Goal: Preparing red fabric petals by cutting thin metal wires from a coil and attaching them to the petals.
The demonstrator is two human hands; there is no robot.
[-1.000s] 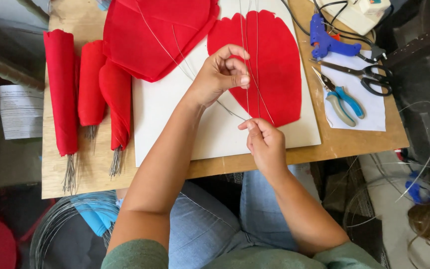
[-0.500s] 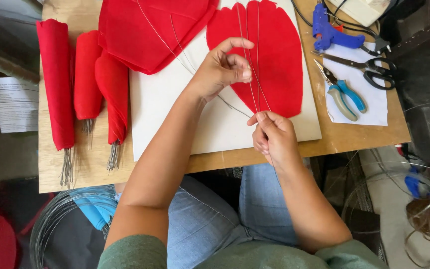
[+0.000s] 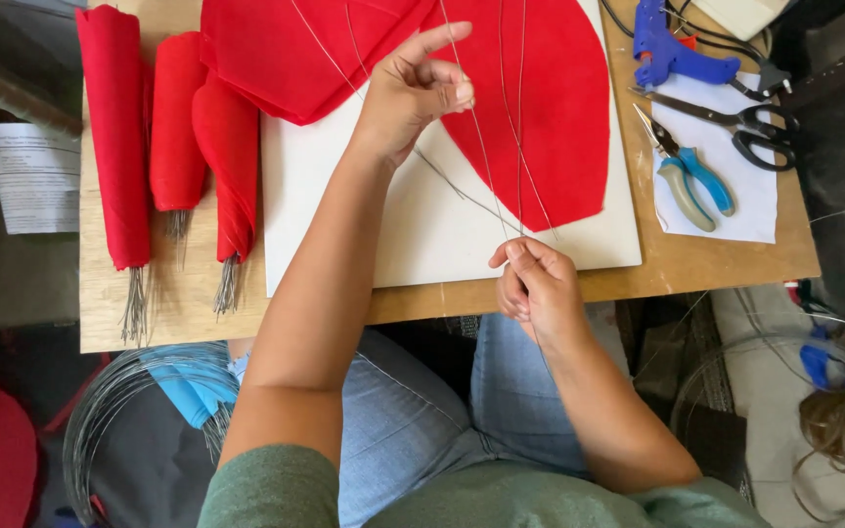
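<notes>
Several thin wires fan over the red petal on the bench. The right hand has dropped to the bench edge, fingers pinching their gathered ends; the left hand has risen, pinching one wire, drawing the strands taut.

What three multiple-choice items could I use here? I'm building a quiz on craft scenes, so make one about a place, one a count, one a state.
1. Where do the blue-handled pliers lie?
A. on the white paper sheet at the table's right
B. on the person's lap
C. under the red rolls

2. How many rolled red fabric pieces lie at the table's left?
A. one
B. three
C. six

3. What is the right hand doing?
A. resting flat and empty
B. holding scissors
C. pinching the thin wires together at their lower ends

Answers: A, the pliers rest on that sheet beside the scissors; B, three rolls lie side by side; C, its fingers close on the wire ends.
</notes>
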